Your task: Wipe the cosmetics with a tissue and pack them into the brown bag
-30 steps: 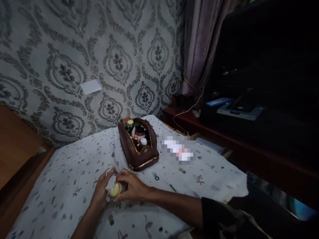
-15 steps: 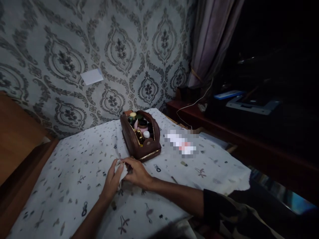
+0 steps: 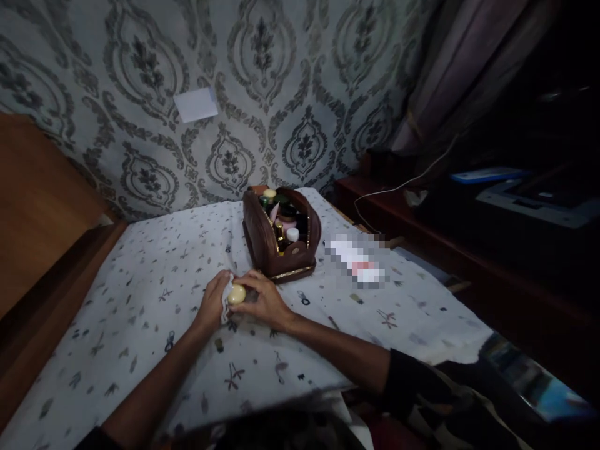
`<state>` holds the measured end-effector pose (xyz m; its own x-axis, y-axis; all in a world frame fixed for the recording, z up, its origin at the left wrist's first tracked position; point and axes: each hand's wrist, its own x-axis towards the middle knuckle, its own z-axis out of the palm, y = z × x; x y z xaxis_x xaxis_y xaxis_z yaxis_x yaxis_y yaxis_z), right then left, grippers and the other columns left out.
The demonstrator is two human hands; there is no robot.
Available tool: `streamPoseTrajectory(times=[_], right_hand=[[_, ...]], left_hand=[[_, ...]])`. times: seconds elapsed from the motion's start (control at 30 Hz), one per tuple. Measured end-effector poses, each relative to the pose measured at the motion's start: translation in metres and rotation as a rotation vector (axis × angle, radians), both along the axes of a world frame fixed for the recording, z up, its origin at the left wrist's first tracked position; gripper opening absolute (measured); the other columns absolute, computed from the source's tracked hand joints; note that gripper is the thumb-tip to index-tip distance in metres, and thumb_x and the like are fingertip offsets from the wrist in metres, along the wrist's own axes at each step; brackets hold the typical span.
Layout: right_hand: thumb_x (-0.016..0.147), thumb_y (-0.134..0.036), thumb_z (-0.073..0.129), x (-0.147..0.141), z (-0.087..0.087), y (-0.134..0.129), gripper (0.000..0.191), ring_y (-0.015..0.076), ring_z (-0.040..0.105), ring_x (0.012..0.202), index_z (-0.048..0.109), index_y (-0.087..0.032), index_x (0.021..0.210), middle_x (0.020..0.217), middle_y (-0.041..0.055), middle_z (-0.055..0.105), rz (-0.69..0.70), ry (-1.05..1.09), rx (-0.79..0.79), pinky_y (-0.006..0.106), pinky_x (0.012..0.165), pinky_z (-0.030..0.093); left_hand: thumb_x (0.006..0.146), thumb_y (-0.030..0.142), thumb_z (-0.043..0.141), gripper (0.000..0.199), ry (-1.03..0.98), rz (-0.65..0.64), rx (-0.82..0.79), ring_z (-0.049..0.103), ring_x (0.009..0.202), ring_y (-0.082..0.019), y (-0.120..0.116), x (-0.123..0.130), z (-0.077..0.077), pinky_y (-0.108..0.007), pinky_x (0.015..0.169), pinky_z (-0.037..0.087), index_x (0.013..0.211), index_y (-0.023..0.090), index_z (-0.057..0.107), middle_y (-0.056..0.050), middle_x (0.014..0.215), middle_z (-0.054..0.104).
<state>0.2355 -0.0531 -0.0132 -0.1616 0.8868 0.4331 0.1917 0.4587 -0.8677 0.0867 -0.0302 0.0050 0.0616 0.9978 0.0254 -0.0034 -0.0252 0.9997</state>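
Observation:
A small round container with a shiny cream-yellow top [image 3: 237,294] is between my hands, above the patterned white cloth [image 3: 154,262]. The fingers of my right hand [image 3: 266,303] are curled round its right side. My left hand [image 3: 213,303] holds a crumpled white cloth [image 3: 225,306] against its left side. Just beyond my hands stands an open brown bag [image 3: 260,240] with a gold zip, filled with several jars and bottles, one with a white cap [image 3: 292,235].
A blurred white and pink item [image 3: 356,259] lies right of the bag. Beyond the cloth's right edge are a dark red surface [image 3: 347,187] and a white cable [image 3: 407,182]. A brown wooden panel [image 3: 42,206] stands at the left, and patterned wallpaper is behind.
The cream-yellow top has come into sight between my hands, where only the white cloth showed before. The camera view has shifted, moving the scene right and slightly up.

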Motion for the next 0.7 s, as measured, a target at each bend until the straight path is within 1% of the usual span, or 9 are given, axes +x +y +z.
streamPoseTrajectory(times=[0.1,0.17,0.2,0.27,0.33,0.4,0.47,0.6,0.7], right_hand=[[0.071,-0.04,0.087,-0.0008,0.0003,0.0001,0.044,0.0185,0.059,0.09,0.073,-0.019,0.107,0.094,0.0023,0.064,0.003,0.059,-0.009,0.032,0.085,0.046],[0.073,-0.04,0.086,-0.0014,-0.0013,0.0006,0.043,0.0192,0.061,0.094,0.072,-0.02,0.109,0.099,0.0031,0.067,0.0,0.123,-0.039,0.032,0.086,0.047],[0.073,-0.039,0.085,-0.0017,-0.0024,0.0008,0.043,0.0194,0.062,0.096,0.072,-0.021,0.11,0.102,0.0034,0.069,0.005,0.157,-0.057,0.032,0.087,0.047],[0.073,-0.037,0.084,-0.0023,-0.0046,0.001,0.042,0.0196,0.063,0.098,0.07,-0.021,0.11,0.108,0.0039,0.071,0.017,0.207,-0.084,0.032,0.087,0.049],[0.073,-0.035,0.084,-0.0029,-0.0062,0.0003,0.041,0.0191,0.064,0.096,0.069,-0.022,0.109,0.11,0.0036,0.072,0.009,0.215,-0.085,0.032,0.085,0.05],[0.073,-0.032,0.084,-0.0037,-0.0067,-0.0012,0.04,0.0186,0.065,0.093,0.069,-0.022,0.108,0.108,0.0032,0.072,-0.017,0.182,-0.055,0.032,0.084,0.051],[0.074,-0.029,0.083,-0.0044,-0.0062,-0.0032,0.038,0.0187,0.064,0.091,0.068,-0.022,0.107,0.107,0.0035,0.071,-0.051,0.129,-0.01,0.032,0.083,0.051],[0.075,-0.026,0.082,-0.0041,-0.004,-0.006,0.035,0.0203,0.063,0.094,0.067,-0.021,0.106,0.106,0.0053,0.069,-0.085,0.038,0.051,0.03,0.077,0.051],[0.075,-0.029,0.083,-0.0029,-0.0031,-0.0056,0.034,0.0197,0.061,0.089,0.068,-0.02,0.104,0.1,0.0051,0.068,-0.098,0.025,0.038,0.028,0.071,0.049]], left_hand=[[0.068,0.059,0.074,0.043,-0.104,-0.03,-0.133,0.043,0.048,-0.008,0.0027,-0.0001,-0.002,-0.02,0.043,0.036,0.076,0.021,0.055,0.006,0.059,0.048],[0.069,0.059,0.075,0.044,-0.142,-0.043,-0.194,0.037,0.04,-0.007,0.0027,0.0002,-0.0025,-0.018,0.037,0.03,0.079,0.021,0.054,0.008,0.054,0.043],[0.068,0.058,0.076,0.045,-0.168,-0.046,-0.212,0.036,0.038,-0.006,0.0021,0.0007,-0.0021,-0.018,0.035,0.028,0.08,0.021,0.054,0.009,0.053,0.043],[0.064,0.058,0.08,0.049,-0.233,-0.057,-0.236,0.038,0.037,-0.006,0.0001,0.0022,0.0004,-0.017,0.032,0.029,0.081,0.02,0.053,0.009,0.053,0.045],[0.063,0.06,0.08,0.052,-0.271,-0.08,-0.248,0.039,0.036,-0.006,-0.0022,0.0035,0.0037,-0.017,0.03,0.028,0.081,0.019,0.053,0.008,0.054,0.048],[0.065,0.065,0.077,0.054,-0.266,-0.117,-0.256,0.039,0.036,-0.007,-0.0039,0.0038,0.0062,-0.017,0.029,0.027,0.083,0.019,0.055,0.008,0.053,0.049],[0.066,0.066,0.076,0.054,-0.243,-0.143,-0.229,0.039,0.036,-0.006,-0.0044,0.0029,0.0067,-0.017,0.03,0.027,0.082,0.018,0.056,0.007,0.054,0.049],[0.068,0.057,0.079,0.047,-0.21,-0.095,-0.172,0.041,0.038,-0.006,-0.0029,0.0008,0.0032,-0.017,0.032,0.029,0.078,0.018,0.056,0.008,0.055,0.048],[0.068,0.062,0.077,0.05,-0.202,-0.093,-0.195,0.038,0.033,-0.006,-0.0015,0.0009,0.0012,-0.018,0.029,0.028,0.077,0.019,0.053,0.009,0.05,0.045]])
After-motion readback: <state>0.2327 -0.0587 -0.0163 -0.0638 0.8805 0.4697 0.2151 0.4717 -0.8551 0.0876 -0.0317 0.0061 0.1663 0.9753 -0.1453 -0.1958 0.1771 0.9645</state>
